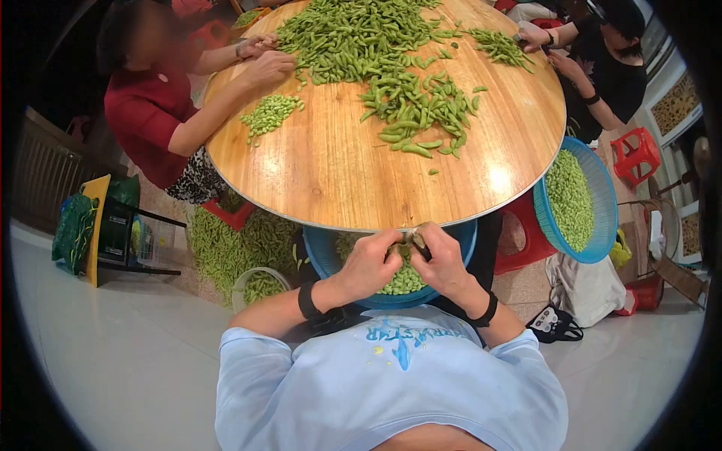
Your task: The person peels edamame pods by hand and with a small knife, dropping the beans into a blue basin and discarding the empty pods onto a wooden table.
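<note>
My left hand (pixel 370 263) and my right hand (pixel 440 261) meet at the near edge of the round wooden table (pixel 301 177), fingertips pinched together. Between them is a small bean pod (pixel 409 236), mostly covered by the fingers. Right below, in my lap, a blue basin (pixel 320 255) holds shelled green beans (pixel 404 282). Up on the table, a loose spread of green bean pods (pixel 421 113) lies in front of me, joining a large heap (pixel 353 37) farther back.
On the left, a person in red (pixel 154 113) works beside a small pile of shelled beans (pixel 271 115). Another person in black (pixel 613 68) handles pods at right. A blue basket (pixel 598 188) of beans, red stools (pixel 635 156), floor pods (pixel 237 248) and a white bucket (pixel 241 289) surround me.
</note>
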`<state>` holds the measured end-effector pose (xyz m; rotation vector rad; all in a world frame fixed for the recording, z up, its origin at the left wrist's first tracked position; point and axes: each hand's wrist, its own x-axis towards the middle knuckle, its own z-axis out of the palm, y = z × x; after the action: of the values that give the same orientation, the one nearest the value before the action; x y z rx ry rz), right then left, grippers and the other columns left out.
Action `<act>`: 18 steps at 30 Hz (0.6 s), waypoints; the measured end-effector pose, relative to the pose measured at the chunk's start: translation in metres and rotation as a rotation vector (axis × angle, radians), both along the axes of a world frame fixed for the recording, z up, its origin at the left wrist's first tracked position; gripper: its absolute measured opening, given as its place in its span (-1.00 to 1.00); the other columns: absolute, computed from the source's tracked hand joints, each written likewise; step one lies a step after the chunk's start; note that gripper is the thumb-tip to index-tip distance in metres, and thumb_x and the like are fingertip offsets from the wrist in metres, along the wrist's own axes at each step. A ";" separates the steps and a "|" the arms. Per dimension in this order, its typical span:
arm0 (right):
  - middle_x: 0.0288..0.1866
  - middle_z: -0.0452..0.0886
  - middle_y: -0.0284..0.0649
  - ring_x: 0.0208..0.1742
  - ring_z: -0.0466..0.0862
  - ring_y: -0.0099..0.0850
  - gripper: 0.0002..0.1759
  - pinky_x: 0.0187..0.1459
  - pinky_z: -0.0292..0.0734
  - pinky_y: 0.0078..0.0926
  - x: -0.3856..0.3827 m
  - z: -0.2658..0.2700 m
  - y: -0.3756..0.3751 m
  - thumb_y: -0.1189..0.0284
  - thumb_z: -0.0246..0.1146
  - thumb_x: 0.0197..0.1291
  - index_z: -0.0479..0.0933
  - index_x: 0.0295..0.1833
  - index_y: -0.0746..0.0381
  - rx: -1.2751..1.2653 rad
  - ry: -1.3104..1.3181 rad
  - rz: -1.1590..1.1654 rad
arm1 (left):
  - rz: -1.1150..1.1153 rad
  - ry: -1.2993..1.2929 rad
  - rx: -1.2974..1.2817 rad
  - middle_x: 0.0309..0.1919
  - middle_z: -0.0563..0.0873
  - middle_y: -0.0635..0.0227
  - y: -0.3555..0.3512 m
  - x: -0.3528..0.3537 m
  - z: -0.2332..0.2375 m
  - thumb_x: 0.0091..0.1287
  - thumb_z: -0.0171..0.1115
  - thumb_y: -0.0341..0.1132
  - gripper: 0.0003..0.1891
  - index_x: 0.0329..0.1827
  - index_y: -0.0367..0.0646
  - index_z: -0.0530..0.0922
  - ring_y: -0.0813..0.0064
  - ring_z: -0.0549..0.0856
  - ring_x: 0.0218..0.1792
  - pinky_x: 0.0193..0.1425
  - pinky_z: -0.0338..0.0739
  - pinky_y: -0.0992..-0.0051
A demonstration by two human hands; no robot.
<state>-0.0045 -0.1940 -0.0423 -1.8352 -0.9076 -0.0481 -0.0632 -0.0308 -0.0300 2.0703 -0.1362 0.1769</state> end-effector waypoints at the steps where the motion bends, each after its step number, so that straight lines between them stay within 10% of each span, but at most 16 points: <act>1: -0.40 0.38 -0.04 -0.43 0.49 -0.08 -0.78 -0.40 0.41 -0.24 -0.001 0.001 0.000 0.68 0.24 -0.07 0.38 -0.28 0.37 0.001 -0.001 0.003 | 0.003 -0.001 0.001 -0.51 0.55 0.04 -0.001 0.000 0.001 0.17 0.10 -0.55 -0.87 -0.22 -0.35 0.51 0.27 0.58 -0.55 -0.44 0.46 0.38; 3: -0.41 0.36 -0.05 -0.44 0.48 -0.08 -0.78 -0.44 0.41 -0.26 -0.007 0.004 0.000 0.70 0.23 -0.10 0.36 -0.30 0.36 0.015 -0.078 0.043 | -0.016 0.060 0.031 -0.44 0.54 -0.09 -0.004 -0.003 0.003 0.09 0.03 -0.59 -0.89 -0.31 -0.34 0.44 -0.14 0.58 -0.37 -0.33 0.45 0.14; 10: -0.42 0.35 -0.06 -0.46 0.47 -0.07 -0.78 -0.47 0.40 -0.24 -0.020 0.001 -0.007 0.73 0.21 -0.13 0.34 -0.33 0.35 -0.007 -0.089 0.058 | -0.069 0.024 0.094 -0.46 0.53 -0.11 -0.009 -0.003 -0.014 0.03 0.02 -0.62 -0.91 -0.38 -0.32 0.39 -0.18 0.55 -0.32 -0.28 0.43 0.07; 18: -0.45 0.49 -0.08 -0.47 0.54 -0.33 -0.80 -0.38 0.46 -0.42 -0.011 -0.013 -0.026 0.60 0.22 0.07 0.45 -0.15 0.39 -0.024 0.321 -0.051 | -0.203 -0.126 -0.042 -0.26 0.60 -0.01 -0.011 -0.009 0.012 0.16 0.16 -0.59 -0.71 -0.02 -0.38 0.49 -0.02 0.65 -0.22 -0.18 0.55 0.28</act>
<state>-0.0157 -0.2202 -0.0552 -1.8219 -0.6382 0.2205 -0.0719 -0.0413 -0.0179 1.9894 -0.4140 0.1836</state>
